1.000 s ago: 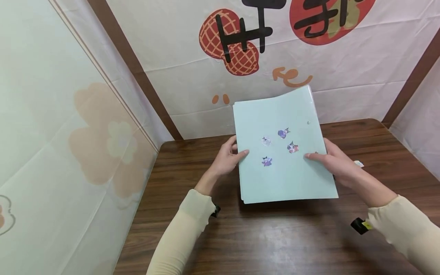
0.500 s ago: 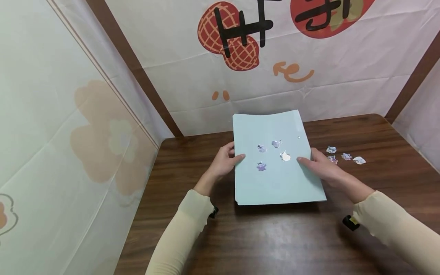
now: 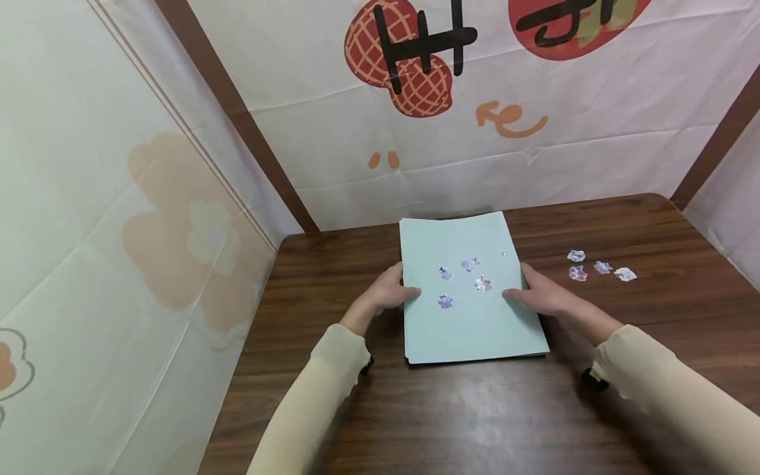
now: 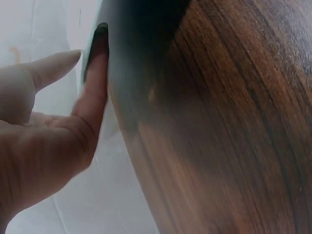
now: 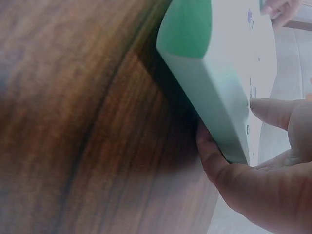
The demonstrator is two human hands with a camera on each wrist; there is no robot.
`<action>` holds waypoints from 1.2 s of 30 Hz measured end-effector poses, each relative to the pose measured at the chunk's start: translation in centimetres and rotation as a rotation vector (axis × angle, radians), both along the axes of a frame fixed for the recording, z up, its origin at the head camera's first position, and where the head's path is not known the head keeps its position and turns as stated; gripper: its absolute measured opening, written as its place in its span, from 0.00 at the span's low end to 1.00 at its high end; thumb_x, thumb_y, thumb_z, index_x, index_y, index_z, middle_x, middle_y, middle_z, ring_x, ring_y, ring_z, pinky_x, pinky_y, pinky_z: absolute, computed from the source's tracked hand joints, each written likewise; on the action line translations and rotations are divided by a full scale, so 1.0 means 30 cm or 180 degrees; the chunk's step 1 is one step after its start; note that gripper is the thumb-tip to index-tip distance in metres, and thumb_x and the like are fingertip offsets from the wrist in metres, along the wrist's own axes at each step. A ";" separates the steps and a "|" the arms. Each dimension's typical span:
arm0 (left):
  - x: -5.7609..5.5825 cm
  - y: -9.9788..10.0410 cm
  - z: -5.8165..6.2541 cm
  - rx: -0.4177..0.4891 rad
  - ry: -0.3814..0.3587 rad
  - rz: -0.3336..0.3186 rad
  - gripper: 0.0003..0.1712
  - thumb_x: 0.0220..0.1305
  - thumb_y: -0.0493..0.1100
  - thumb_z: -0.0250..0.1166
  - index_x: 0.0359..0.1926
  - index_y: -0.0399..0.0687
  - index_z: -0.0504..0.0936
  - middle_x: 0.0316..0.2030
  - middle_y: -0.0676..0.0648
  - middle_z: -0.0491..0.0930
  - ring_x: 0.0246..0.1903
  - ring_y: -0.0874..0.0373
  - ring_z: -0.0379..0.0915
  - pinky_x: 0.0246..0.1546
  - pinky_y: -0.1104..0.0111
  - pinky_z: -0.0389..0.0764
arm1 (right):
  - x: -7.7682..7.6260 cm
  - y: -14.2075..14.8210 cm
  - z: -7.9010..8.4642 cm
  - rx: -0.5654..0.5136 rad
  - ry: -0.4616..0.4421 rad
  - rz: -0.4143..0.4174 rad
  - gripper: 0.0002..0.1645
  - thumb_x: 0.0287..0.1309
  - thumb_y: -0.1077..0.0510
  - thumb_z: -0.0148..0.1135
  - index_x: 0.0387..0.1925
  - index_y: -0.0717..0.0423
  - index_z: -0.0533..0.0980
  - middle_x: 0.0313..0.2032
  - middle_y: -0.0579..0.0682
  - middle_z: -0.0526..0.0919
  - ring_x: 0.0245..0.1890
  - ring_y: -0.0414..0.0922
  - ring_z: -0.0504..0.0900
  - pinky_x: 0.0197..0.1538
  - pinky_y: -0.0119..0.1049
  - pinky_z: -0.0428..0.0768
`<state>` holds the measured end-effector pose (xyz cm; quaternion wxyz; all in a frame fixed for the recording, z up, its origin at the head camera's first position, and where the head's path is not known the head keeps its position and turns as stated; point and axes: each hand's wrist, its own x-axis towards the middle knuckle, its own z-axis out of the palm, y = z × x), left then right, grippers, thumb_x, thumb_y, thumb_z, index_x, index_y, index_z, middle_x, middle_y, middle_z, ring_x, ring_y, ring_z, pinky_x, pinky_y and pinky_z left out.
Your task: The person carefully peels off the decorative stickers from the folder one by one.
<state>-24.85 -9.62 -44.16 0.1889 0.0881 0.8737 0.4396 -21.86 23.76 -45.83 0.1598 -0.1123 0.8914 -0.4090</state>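
A pale mint-green file folder (image 3: pixel 469 333) lies low over the table in the head view, its front dotted with several small purple cartoon stickers (image 3: pixel 445 301). My left hand (image 3: pixel 388 289) grips its left edge, thumb on top and fingers underneath. On the opposite side, my right hand (image 3: pixel 543 293) holds the edge in the same way. The right wrist view shows the folder's broad spine (image 5: pixel 214 102) and a darker green inside at one end, with fingertips tucked under the spine. Seen from the left wrist, a fingertip (image 4: pixel 100 53) reaches beneath the folder, close above the wood.
Several loose cartoon stickers (image 3: pixel 602 267) are spread on the dark wooden table (image 3: pixel 463 422), right of the folder. A white printed cloth (image 3: pixel 332 145) hangs behind the table, and another pale cloth with a flower (image 3: pixel 178 224) hangs at the left.
Both hands have lowered the folder from a raised, tilted position down close to the tabletop. Loose stickers at the right, mostly hidden earlier, now show.
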 end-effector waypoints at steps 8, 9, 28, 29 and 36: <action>-0.015 0.016 -0.032 -0.0335 -0.0160 -0.0004 0.30 0.70 0.38 0.66 0.66 0.31 0.67 0.53 0.36 0.77 0.42 0.50 0.80 0.40 0.60 0.85 | -0.026 -0.002 -0.004 0.0248 0.0163 -0.0006 0.44 0.71 0.54 0.61 0.69 0.83 0.54 0.64 0.82 0.65 0.63 0.70 0.70 0.62 0.64 0.71; -0.019 0.019 -0.036 -0.0373 -0.0165 -0.0015 0.29 0.69 0.38 0.67 0.65 0.31 0.67 0.52 0.37 0.76 0.42 0.50 0.79 0.40 0.62 0.85 | -0.031 -0.001 -0.006 0.0288 0.0166 -0.0011 0.43 0.71 0.54 0.62 0.68 0.84 0.55 0.63 0.82 0.66 0.61 0.70 0.71 0.60 0.63 0.73; -0.045 0.055 -0.047 -0.1204 0.0049 -0.0051 0.36 0.75 0.42 0.60 0.73 0.24 0.59 0.71 0.31 0.64 0.66 0.44 0.64 0.69 0.55 0.67 | -0.062 -0.011 0.000 0.0612 -0.0030 -0.0185 0.48 0.67 0.48 0.64 0.66 0.84 0.57 0.59 0.79 0.62 0.53 0.65 0.71 0.57 0.60 0.73; -0.047 0.055 -0.048 -0.1256 0.0075 -0.0075 0.36 0.75 0.43 0.60 0.73 0.23 0.59 0.71 0.31 0.64 0.66 0.44 0.64 0.70 0.55 0.66 | -0.063 -0.011 -0.001 0.0616 -0.0035 -0.0191 0.47 0.67 0.48 0.64 0.66 0.85 0.58 0.59 0.79 0.62 0.52 0.65 0.71 0.57 0.60 0.73; -0.056 0.059 -0.067 -0.1500 0.0236 -0.0197 0.35 0.77 0.43 0.55 0.74 0.23 0.58 0.72 0.30 0.61 0.68 0.45 0.61 0.71 0.57 0.64 | -0.069 -0.010 -0.004 0.0681 -0.0029 -0.0198 0.47 0.67 0.48 0.65 0.65 0.85 0.59 0.59 0.78 0.62 0.51 0.63 0.71 0.57 0.59 0.74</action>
